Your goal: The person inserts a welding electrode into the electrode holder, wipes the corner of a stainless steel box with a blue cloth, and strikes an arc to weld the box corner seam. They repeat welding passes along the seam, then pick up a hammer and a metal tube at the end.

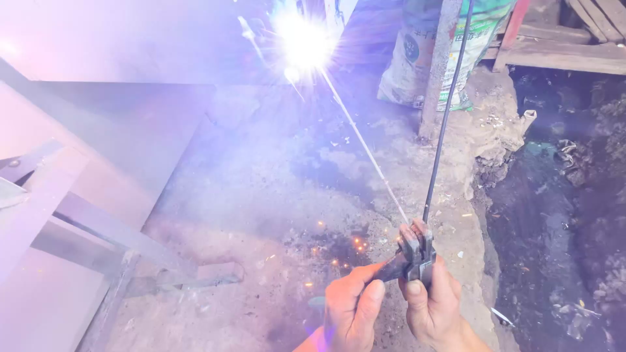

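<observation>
My left hand [352,306] and my right hand [433,303] are both wrapped around a dark metal electrode holder [414,251] at the bottom centre. A thin welding rod [365,146] runs from the holder up and to the left. Its far tip ends in a blinding white arc [303,42] against a metal sheet [117,124] at the top. Orange sparks [339,251] lie scattered on the ground just left of the holder. A black cable [447,104] rises from the holder toward the top edge.
A metal angle-bar frame [85,221] lies at the left. A printed sack [424,52] leans against a post [440,65] at the top right, with wooden planks [567,52] behind. Dark muddy ground [561,221] drops away on the right of the concrete floor [274,176].
</observation>
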